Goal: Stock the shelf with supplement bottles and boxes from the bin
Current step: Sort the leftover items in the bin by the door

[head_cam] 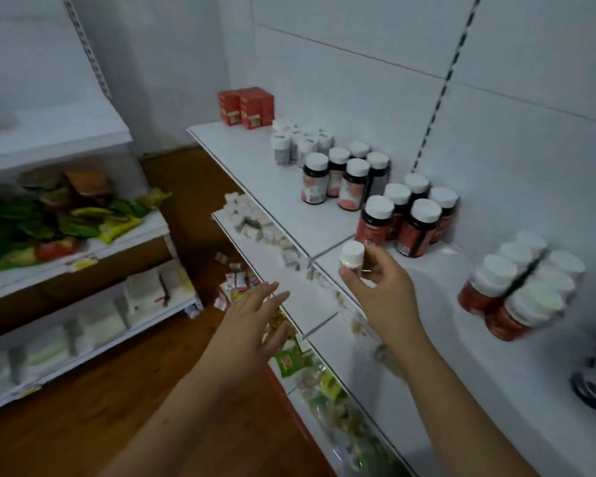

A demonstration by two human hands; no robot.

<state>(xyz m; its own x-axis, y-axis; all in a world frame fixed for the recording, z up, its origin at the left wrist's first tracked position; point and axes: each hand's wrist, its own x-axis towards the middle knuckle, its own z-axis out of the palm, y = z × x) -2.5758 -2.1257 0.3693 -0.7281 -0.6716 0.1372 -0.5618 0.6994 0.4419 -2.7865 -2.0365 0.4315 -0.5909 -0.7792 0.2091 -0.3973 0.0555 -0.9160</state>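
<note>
Right hand (381, 287): closed around a small white bottle (352, 255), fingertips and thumb on the body below the cap, bottle upright, held over the front edge of the top shelf (255, 160). Left hand (255, 318): open, fingers spread, holding nothing, hovering above the lower shelf edge.

Handling, as judged: bottle probably light, rigid plastic, smooth-walled and somewhat slippery; ribbed cap likely the better purchase for twisting, body the better place for a steady pinch. Low risk of breakage; main risk is toppling neighbours when set down among close-packed stock.

Stock already on the shelf: red boxes (246, 107) at the far end, squared cardboard; a cluster of pale bottles (300, 139) of similar kind beside them; dark bottles (344, 177) with white caps and pink labels; red-labelled bottles (406, 215) nearer; a further red group (520, 287) at right, blurred. All cylindrical, white screw caps, glossy labels. Shelf surface white, flat, smooth, apparently painted metal.

Bin not in view. Probable destination for the held bottle: the pale cluster.
</note>
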